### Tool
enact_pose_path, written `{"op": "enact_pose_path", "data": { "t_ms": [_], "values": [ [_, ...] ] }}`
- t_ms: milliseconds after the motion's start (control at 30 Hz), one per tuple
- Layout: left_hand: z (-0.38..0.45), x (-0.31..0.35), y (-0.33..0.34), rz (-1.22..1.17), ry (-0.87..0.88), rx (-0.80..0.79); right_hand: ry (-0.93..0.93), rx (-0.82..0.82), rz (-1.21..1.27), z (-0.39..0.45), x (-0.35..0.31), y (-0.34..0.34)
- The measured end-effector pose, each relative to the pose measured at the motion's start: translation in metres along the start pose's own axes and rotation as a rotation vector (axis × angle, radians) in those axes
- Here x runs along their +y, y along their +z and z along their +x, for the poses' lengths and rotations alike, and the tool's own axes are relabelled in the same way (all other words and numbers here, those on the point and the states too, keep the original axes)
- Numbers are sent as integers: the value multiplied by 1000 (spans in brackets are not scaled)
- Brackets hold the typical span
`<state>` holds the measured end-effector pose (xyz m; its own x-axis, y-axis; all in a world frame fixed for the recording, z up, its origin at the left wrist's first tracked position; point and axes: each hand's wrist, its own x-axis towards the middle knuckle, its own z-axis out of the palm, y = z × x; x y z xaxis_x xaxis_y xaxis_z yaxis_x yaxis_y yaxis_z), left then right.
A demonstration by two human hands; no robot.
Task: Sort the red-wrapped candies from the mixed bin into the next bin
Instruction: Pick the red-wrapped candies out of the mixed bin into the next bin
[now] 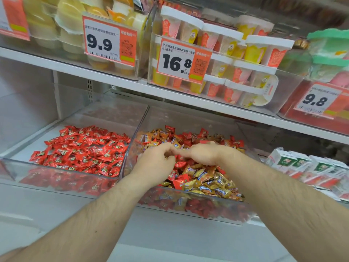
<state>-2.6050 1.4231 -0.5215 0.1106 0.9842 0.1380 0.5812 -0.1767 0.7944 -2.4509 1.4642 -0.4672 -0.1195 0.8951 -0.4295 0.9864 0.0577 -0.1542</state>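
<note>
Both of my hands sit low over the mixed bin (188,118), fingertips nearly meeting above the heap. My left hand (154,163) has its fingers curled inward, thumb and forefinger drawn together near the top of the pile; whether a wrapper is already pinched between them I cannot tell, since the knuckles cover the spot. My right hand (202,154) lies palm down with fingers bent over the candies, raking or pressing on them rather than clearly holding one (its underside is hidden too).

Working two-handed here makes sense to me: the red-wrapped candies (180,164) lie scattered among the gold-wrapped candies (217,186), so one hand can part the heap while the other picks. Red pieces show right beside my fingers, along the back of the pile and near the front wall.

Just to the left, touching the mixed bin wall to wall, stands the next bin (62,173), already carpeted with sorted red candies (85,150). Its closeness keeps each transfer short, a plain reach across the shared divider, and my left hand is the nearer one for that trip.

Judging by the red still in the mix, the sorting is under way but far from done.

Above, a shelf holds pudding cups (255,52) behind a price tag (178,61) reading 16.8.
</note>
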Motion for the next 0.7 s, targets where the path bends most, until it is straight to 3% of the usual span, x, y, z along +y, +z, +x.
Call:
{"op": "enact_pose_path", "data": {
  "t_ms": [167, 333, 567, 700],
  "values": [
    [3, 0, 3, 153, 9, -152, -49, 167, -22, -22, 27, 2],
    [3, 4, 2, 162, 25, -262, -80, 327, 88, -37, 50, 17],
    [9, 5, 2, 192, 57, -284, -151, 547, 319, -64, 75, 32],
    [14, 4, -1, 155, 51, -261, -197, 736, 604, -73, 86, 30]
  ]
}}
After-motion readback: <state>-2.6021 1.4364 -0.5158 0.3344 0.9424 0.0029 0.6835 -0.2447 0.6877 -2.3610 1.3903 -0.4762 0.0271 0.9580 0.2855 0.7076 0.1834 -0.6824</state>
